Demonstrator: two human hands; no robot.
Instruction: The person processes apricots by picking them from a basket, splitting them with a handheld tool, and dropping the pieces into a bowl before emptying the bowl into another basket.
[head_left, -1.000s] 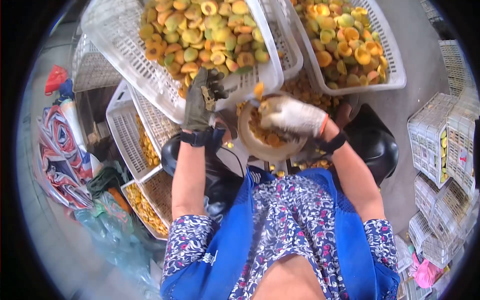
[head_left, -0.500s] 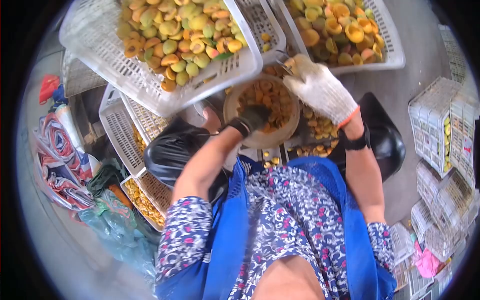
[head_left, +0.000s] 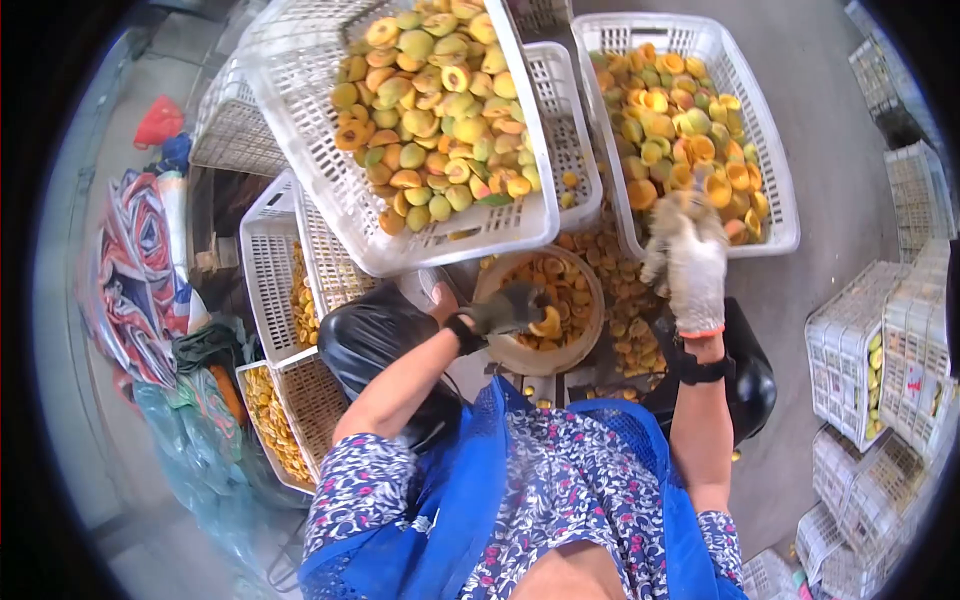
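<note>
My left hand [head_left: 505,308], in a dark glove, is over a round tub [head_left: 480,345] between my knees. Its fingers close on a yellow-orange peach half [head_left: 547,322]. Small orange fruit pieces [head_left: 575,295] fill the tub below. My right hand [head_left: 690,255], in a whitish knit glove with an orange cuff, reaches over the near edge of the right-hand white crate [head_left: 783,195]. Motion smears its fingers, so I cannot tell what they hold. Cupped, pitted peach halves [head_left: 655,125] lie in that crate beyond my fingertips.
A large tilted white crate [head_left: 300,110] of yellow-green and orange halves stands ahead on the left. Fruit pieces [head_left: 625,290] lie on the ground beside the tub. More crates [head_left: 270,285] stand at left, with stacked crates [head_left: 850,330] at right. Plastic sheeting [head_left: 190,440] lies far left.
My right hand has moved from beside the tub out to the right-hand crate; the metal tool seen in it before is lost in blur. My left hand has lifted slightly, showing a peach half.
</note>
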